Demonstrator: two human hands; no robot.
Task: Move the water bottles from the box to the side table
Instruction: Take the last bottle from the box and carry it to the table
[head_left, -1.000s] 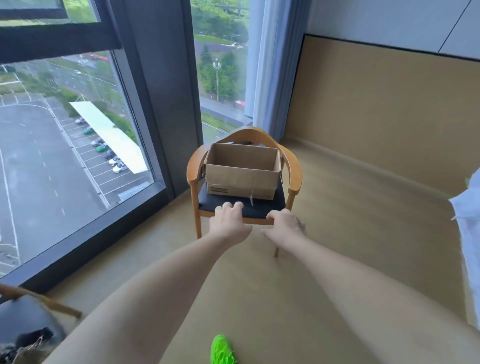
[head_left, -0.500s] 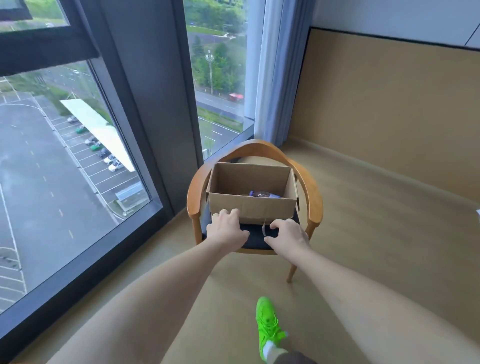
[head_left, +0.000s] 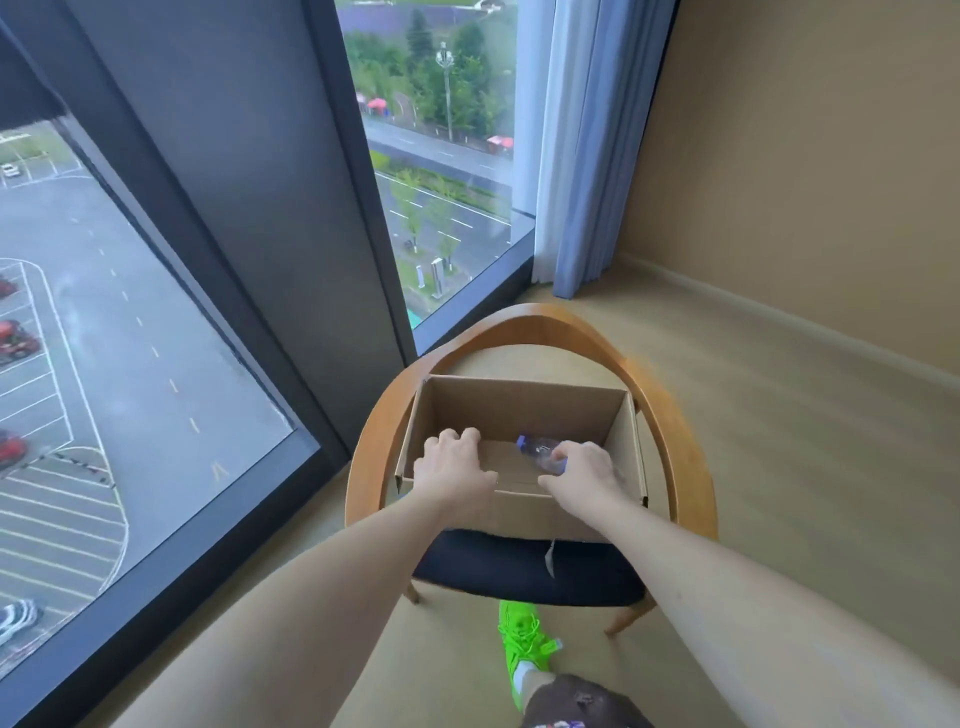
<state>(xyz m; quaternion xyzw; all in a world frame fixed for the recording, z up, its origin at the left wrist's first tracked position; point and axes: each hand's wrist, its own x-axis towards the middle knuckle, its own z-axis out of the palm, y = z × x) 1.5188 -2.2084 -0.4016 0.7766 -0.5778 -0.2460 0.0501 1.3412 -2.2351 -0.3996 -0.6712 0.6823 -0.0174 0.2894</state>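
An open cardboard box (head_left: 522, 402) sits on the dark seat of a wooden armchair (head_left: 535, 317). Inside it a clear water bottle (head_left: 537, 451) with a blue cap lies on its side, cap toward the left. My right hand (head_left: 584, 470) is down in the box, its fingers curled round the bottle's body. My left hand (head_left: 452, 465) reaches into the left half of the box with loosely bent fingers and nothing visible in it. Anything under the hands is hidden. No side table is in view.
A floor-to-ceiling window (head_left: 130, 364) with a dark frame runs along the left. A blue curtain (head_left: 587, 156) hangs in the corner behind the chair. A tan wall (head_left: 805, 182) stands at the right. My foot in a green shoe (head_left: 519, 642) is on the carpet before the chair.
I have stepped up to the chair and now look down into the box. Both hands moved from the box's front edge into it, and the right hand has closed on the bottle.
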